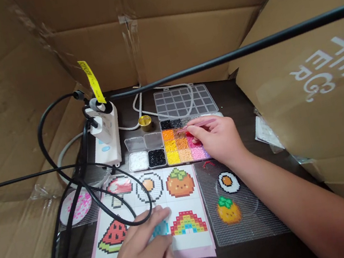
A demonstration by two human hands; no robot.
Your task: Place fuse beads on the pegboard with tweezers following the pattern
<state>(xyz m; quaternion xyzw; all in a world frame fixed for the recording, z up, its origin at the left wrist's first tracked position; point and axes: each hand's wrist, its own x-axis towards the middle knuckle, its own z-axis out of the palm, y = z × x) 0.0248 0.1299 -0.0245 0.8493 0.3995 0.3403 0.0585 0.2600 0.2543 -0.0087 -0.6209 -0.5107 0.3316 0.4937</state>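
My right hand (217, 136) pinches pink tweezers (202, 123), their tips over the brown beads of a sectioned bead box (171, 146). This box holds orange, yellow, pink and dark beads; my hand hides part of it. Resting on the printed pattern sheet (191, 246), my left hand (143, 252) has its fingers partly stretched out and holds nothing visible. It covers part of a blue picture beside the rainbow (188, 223). On a clear pegboard (245, 233) to the right are a bead egg (229, 182), a bead persimmon (228, 210) and a short red arc of beads (208, 164).
Small boxes of white beads (138, 161) and black beads (156, 158) stand left of the bead box. Behind are a gold tin (145, 123) and clear lid (206, 97). A black cable (99, 194) loops over the sheet from a power strip (109, 146). Cardboard walls (193, 37) enclose everything.
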